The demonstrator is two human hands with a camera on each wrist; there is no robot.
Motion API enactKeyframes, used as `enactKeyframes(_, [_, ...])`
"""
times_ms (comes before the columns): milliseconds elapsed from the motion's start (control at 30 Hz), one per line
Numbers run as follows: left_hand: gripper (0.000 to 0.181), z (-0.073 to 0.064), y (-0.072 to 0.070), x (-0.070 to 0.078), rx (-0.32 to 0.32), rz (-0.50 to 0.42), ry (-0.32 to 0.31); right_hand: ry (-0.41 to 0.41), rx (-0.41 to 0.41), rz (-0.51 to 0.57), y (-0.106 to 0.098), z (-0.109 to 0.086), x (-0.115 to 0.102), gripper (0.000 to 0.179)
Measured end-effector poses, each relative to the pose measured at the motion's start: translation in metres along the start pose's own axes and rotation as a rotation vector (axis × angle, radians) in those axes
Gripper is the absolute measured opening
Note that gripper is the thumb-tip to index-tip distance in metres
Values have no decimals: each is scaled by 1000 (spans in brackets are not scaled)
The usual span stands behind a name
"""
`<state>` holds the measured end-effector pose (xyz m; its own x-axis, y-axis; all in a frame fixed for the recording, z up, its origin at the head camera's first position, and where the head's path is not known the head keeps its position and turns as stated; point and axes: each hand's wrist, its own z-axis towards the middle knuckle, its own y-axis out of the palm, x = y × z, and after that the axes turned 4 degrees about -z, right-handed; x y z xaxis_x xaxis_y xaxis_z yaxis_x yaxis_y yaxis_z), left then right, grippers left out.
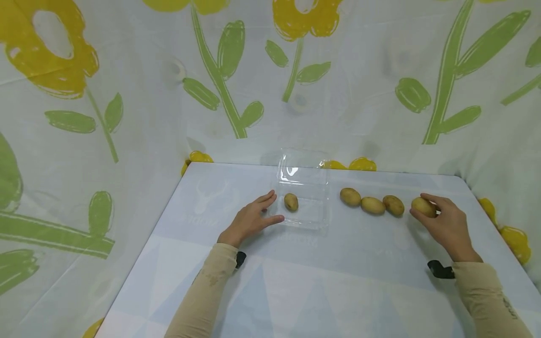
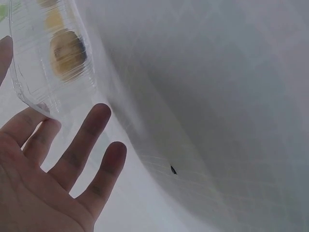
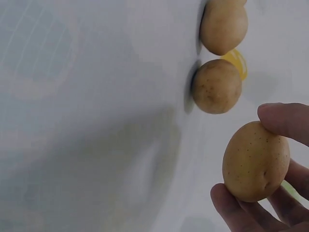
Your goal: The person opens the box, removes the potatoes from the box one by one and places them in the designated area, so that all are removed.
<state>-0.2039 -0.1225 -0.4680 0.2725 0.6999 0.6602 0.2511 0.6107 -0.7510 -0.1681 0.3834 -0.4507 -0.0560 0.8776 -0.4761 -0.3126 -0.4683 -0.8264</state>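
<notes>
A clear plastic clamshell box (image 1: 312,217) stands with its lid raised at the back of the table. Inside it, towards its left side, lies one potato (image 1: 291,202). My left hand (image 1: 252,217) is at the box's left front corner, fingers spread and fairly straight; the left wrist view shows fingertips (image 2: 101,113) close by the box, and whether they touch it I cannot tell. Between thumb and fingers, my right hand (image 1: 449,226) pinches a potato (image 3: 256,162), which looks raised off the table. Left of that hand, three potatoes (image 1: 373,205) sit in a row.
The white table (image 1: 304,291) carries a pale blue triangle pattern. Behind and to the left hangs a white cloth (image 1: 139,70) with yellow flowers and green leaves. The raised lid (image 1: 303,162) reaches up near the table's back edge.
</notes>
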Motion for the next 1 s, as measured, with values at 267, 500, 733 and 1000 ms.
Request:
enactKeyframes(267, [87, -1, 1, 0, 9, 2, 3, 78, -76, 7, 3, 3, 7, 65])
enactKeyframes(500, [87, 0, 0, 1, 2, -2, 0, 114, -159, -19, 8, 5, 17, 67])
enactKeyframes(733, [87, 1, 0, 1, -1, 7, 11, 94, -170, -8, 12, 6, 21, 62])
enactKeyframes(1000, [87, 2, 0, 1, 3, 13, 4, 70, -189, -27, 12, 8, 22, 57])
